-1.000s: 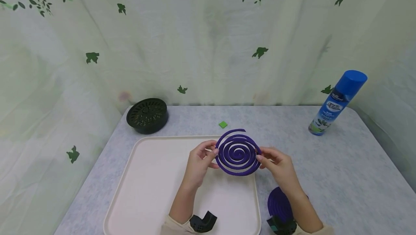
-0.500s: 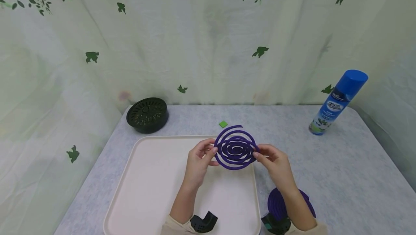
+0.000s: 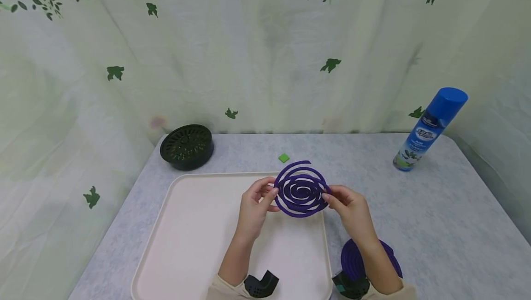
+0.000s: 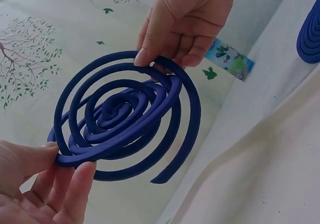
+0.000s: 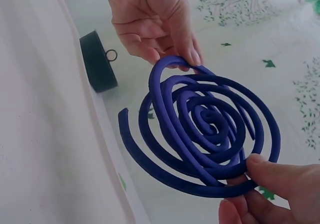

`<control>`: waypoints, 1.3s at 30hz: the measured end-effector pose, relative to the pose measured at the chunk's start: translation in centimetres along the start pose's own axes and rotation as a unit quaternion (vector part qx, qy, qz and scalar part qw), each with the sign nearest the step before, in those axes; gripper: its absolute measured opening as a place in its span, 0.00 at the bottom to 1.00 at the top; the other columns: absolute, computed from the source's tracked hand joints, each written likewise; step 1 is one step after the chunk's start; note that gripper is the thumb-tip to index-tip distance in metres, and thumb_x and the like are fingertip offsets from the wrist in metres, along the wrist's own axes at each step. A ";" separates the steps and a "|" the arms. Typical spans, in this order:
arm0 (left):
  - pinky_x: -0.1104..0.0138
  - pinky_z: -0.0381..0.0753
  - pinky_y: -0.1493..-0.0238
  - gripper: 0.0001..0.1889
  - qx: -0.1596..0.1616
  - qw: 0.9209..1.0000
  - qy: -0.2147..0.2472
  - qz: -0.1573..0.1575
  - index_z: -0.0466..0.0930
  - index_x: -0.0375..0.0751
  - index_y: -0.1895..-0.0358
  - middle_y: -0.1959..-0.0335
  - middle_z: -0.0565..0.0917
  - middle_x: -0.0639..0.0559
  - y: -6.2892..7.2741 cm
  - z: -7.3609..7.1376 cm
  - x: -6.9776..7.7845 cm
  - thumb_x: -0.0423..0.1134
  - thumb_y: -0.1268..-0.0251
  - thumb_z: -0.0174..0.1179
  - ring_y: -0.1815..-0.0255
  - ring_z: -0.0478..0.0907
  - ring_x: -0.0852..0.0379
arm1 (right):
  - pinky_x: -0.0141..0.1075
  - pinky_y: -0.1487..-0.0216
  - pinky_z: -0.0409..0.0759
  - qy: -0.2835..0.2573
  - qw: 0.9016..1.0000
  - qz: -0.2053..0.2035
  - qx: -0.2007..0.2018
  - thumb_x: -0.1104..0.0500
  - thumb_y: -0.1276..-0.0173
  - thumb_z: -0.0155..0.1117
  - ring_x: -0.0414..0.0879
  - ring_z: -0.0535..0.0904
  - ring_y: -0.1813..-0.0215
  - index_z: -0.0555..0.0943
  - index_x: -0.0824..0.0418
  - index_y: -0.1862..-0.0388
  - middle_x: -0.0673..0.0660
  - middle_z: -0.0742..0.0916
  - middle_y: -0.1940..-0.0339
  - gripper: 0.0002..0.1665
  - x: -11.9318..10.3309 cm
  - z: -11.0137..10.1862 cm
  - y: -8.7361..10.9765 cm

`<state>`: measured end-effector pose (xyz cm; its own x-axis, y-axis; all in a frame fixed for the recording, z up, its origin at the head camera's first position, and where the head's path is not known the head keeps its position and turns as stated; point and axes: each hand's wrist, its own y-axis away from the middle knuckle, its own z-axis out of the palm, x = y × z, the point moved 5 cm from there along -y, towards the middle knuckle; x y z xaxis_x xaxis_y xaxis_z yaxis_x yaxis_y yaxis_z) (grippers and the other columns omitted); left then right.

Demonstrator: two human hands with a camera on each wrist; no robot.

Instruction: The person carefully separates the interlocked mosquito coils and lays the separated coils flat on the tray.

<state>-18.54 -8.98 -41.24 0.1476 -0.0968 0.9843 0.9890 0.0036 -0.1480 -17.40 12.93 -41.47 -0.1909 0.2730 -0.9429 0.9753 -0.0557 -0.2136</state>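
Observation:
Two purple mosquito coils [image 3: 302, 192], nested into each other, are held up above the right edge of the tray. Their spirals cross at an angle, one tilted against the other, as the left wrist view of the coils [image 4: 120, 119] shows. My left hand [image 3: 254, 205] pinches the left rim between thumb and fingers. On the opposite rim, my right hand [image 3: 351, 208] pinches with thumb and fingers. More purple coil [image 3: 351, 259] lies on the table beneath my right forearm, partly hidden by it.
A cream tray [image 3: 199, 235] lies under my left arm. At the back left is a round black slotted holder [image 3: 186, 147]; at the back right stands a blue spray can [image 3: 429, 129]. A small green square [image 3: 284, 157] lies beyond the tray.
My right hand has shifted slightly left and up. The coils, which looked like one flat spiral, now tilt against each other with crossing rings. Over the last half second hardly anything moves.

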 end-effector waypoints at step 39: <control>0.58 0.83 0.70 0.07 -0.062 0.989 -0.133 -0.015 0.79 0.30 0.62 0.70 0.78 0.45 0.6 -0.3 2.6 0.30 0.42 0.58 0.71 0.74 0.53 | 0.30 0.66 0.81 0.022 0.997 -0.046 -0.055 0.64 0.42 0.63 0.41 0.79 0.64 0.82 0.62 0.62 0.51 0.84 0.67 0.08 -0.4 0.7 0.6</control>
<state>-17.57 -9.51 -38.77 0.1317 0.1706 0.9765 0.9866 -0.1183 -0.1124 -16.86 12.09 -41.43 -0.2774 0.3131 -0.9083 0.9606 0.0759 -0.2672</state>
